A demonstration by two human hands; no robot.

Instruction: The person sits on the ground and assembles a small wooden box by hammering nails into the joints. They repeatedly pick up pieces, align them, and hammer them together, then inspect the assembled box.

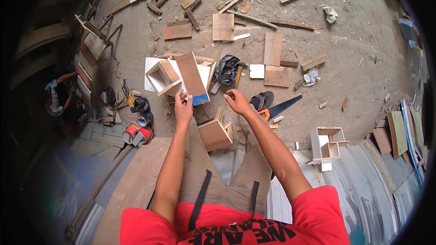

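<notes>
My left hand (184, 107) hovers at the near edge of a small wooden assembly, its fingers loosely bent and a little apart, with nothing visible in them. The assembly has an open box (164, 78) with a white inside and a brown board (192, 75) leaning across it. A blue patch (200, 99) shows at the board's lower end, beside my left fingers. To the right, my right hand (238, 102) is in the air with curved fingers apart and no object visible. A wooden box piece (213, 134) sits between my legs. Whether either hand touches the assembly, I cannot tell.
A handsaw (284, 107) with an orange handle lies by my right foot. A hammer (238, 76) rests against a black plastic bag (227, 70). Wood offcuts (272, 49) litter the ground. A divided wooden box (328, 144) stands right; another person (56, 95) works at far left.
</notes>
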